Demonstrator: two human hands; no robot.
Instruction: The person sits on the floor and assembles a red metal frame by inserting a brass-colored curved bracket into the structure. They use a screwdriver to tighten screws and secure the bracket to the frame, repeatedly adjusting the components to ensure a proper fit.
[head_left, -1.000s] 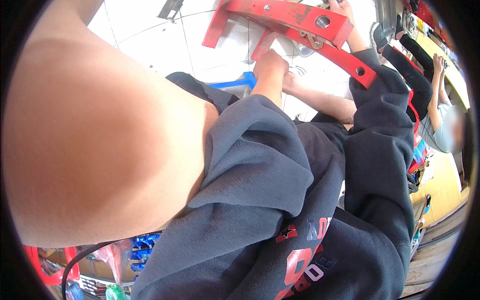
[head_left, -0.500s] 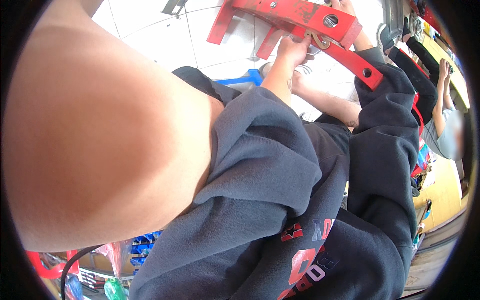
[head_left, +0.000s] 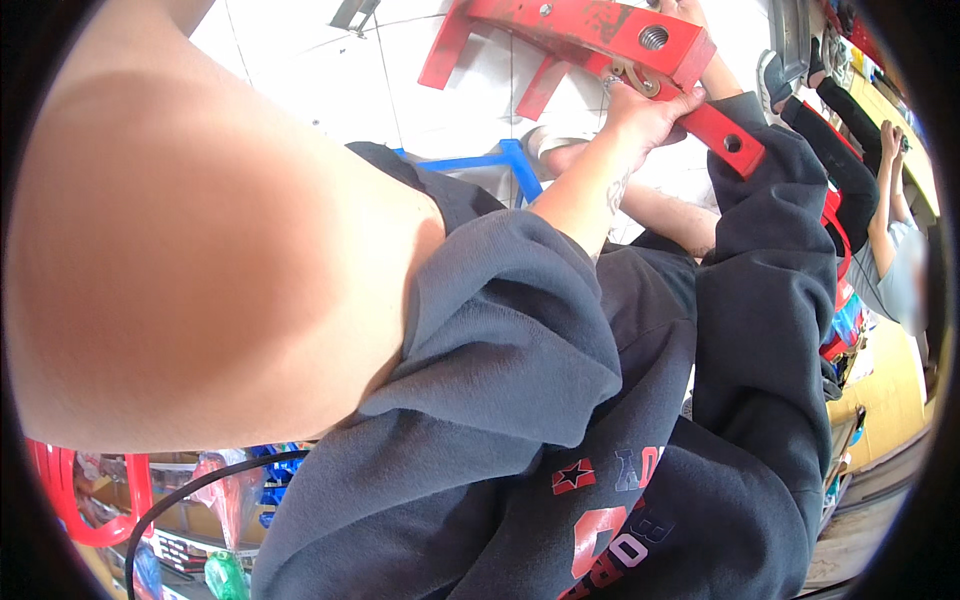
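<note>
A red metal frame (head_left: 590,30) with a threaded hole and bolted arms stands over white floor tiles at the top of the view. My left hand (head_left: 648,112), bare forearm out of a pushed-up dark grey sleeve, grips the frame's lower edge beside a bolt and nut (head_left: 640,84). My right hand (head_left: 692,14) reaches up in a long dark sleeve and closes over the frame's top end; the red bar hides most of it.
A blurred skin-coloured mass fills the left half. A blue frame (head_left: 500,162) lies on the tiles below the red one. Another person (head_left: 890,230) sits at the right edge by a yellow surface. Red plastic chair (head_left: 90,500) and packaged goods sit bottom left.
My left hand has risen from below the frame and closed on its lower edge by the bolt. The frame has shifted right and now looks larger in the view.
</note>
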